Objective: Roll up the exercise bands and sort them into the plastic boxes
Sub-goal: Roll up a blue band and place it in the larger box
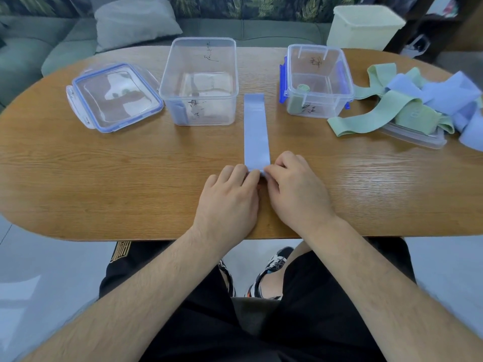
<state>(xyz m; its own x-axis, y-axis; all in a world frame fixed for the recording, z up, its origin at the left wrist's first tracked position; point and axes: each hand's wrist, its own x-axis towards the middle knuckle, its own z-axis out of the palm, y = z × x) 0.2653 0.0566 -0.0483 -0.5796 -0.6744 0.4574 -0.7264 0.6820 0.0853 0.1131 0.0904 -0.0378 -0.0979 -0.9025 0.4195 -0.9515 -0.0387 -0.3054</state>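
Left hand (230, 197) and right hand (295, 189) sit side by side, both pinching the near end of the blue band (256, 131). It looks like the first tuck of a roll. The band lies flat, just right of the large clear box (200, 82), its long axis pointing straight away from the person. Next up, by my reckoning: tight, even turns forward.

A home living room is being suggested: an oval wooden table (104, 178) is being backed by a green sofa (39, 50) with a grey cushion (133, 22) being propped on it, a leaf-patterned backdrop (261, 6) is being seen behind, and a pale glossy floor (52, 257) is being glimpsed below
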